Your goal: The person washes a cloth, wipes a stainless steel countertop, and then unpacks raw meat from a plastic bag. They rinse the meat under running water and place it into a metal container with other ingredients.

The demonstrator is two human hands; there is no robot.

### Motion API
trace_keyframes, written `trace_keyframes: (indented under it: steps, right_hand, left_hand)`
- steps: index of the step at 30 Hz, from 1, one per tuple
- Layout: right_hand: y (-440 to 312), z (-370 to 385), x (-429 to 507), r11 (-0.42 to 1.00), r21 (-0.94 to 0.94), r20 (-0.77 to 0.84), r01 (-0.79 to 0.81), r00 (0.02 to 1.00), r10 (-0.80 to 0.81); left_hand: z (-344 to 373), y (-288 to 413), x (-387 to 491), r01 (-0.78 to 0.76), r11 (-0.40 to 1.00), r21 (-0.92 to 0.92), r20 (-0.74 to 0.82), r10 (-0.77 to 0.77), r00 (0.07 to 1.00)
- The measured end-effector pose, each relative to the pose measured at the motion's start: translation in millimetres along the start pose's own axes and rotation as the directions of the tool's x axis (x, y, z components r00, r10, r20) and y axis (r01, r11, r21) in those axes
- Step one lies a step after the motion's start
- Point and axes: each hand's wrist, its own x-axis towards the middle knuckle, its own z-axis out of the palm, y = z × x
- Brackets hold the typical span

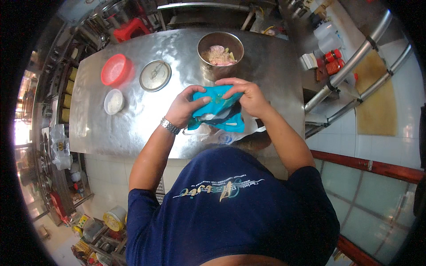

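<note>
Between my two hands is a turquoise packet (pixel 216 99), its front crumpled and a white and dark part showing lower down. My left hand (pixel 184 104), with a metal watch on the wrist, grips its left side with the thumb across the front. At the upper right, the fingers of my right hand (pixel 251 96) pinch the packet's edge. A thin white plastic bag (pixel 226 137) lies beneath it on the steel table. Just beyond my hands stands a deep metal pot (pixel 220 71) holding pale pink and yellowish food pieces under a beige, crumbly layer (pixel 218 56).
Left on the steel table (pixel 90 133) are a red plastic bowl (pixel 114 69), a round metal lid (pixel 155 75) and a small white tub (pixel 114 101) with pale contents. A metal rail (pixel 352 66) runs along the right, near red-lidded jars (pixel 334 61). A red stool (pixel 131 30) stands behind.
</note>
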Motion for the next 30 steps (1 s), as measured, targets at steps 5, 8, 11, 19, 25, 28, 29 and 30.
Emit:
trace_keyframes:
  steps: [5,8,11,19,25,28,29,30]
  right_hand:
    - [-13.4,-18.5,-19.5,0.477,0.862,0.091,-0.169,0.979,0.182]
    - [-6.4,-16.5,-26.2,0.359,0.905,0.115,-0.229,0.943,0.312]
    - [0.8,-5.9,-29.4,0.501,0.814,-0.002,-0.293,0.862,0.507]
    - [-15.5,-30.3,-55.0,0.872,0.319,-0.157,-0.371,0.886,0.435]
    - [-7.1,-4.5,-54.1,0.906,-0.422,0.201,-0.039,0.97,0.135]
    - [5.3,31.3,-41.2,0.83,-0.549,0.38,0.096,0.913,0.146]
    - [10.0,41.0,-36.0,0.8,-0.594,0.36,0.078,0.916,0.178]
    - [15.2,48.1,-29.8,0.767,-0.638,0.338,0.061,0.918,0.208]
  left_hand:
    - [15.4,9.1,1.7,-0.193,0.977,0.091,-0.006,0.195,0.981]
    - [27.3,10.3,9.1,-0.299,0.858,0.417,-0.007,0.331,0.943]
    - [38.0,10.6,15.4,-0.308,0.791,0.529,0.011,0.356,0.934]
    - [6.2,-8.2,-51.0,0.077,0.443,0.893,-0.173,0.181,0.968]
    - [-3.0,-38.9,-77.3,0.097,0.985,0.143,-0.274,-0.054,0.96]
    - [5.3,-37.7,-79.2,-0.082,0.994,-0.078,-0.226,0.062,0.972]
    - [8.1,-35.2,-79.8,-0.125,0.983,-0.137,-0.196,0.097,0.976]
    - [11.7,-33.2,-80.7,-0.055,0.992,-0.112,-0.14,0.04,0.989]
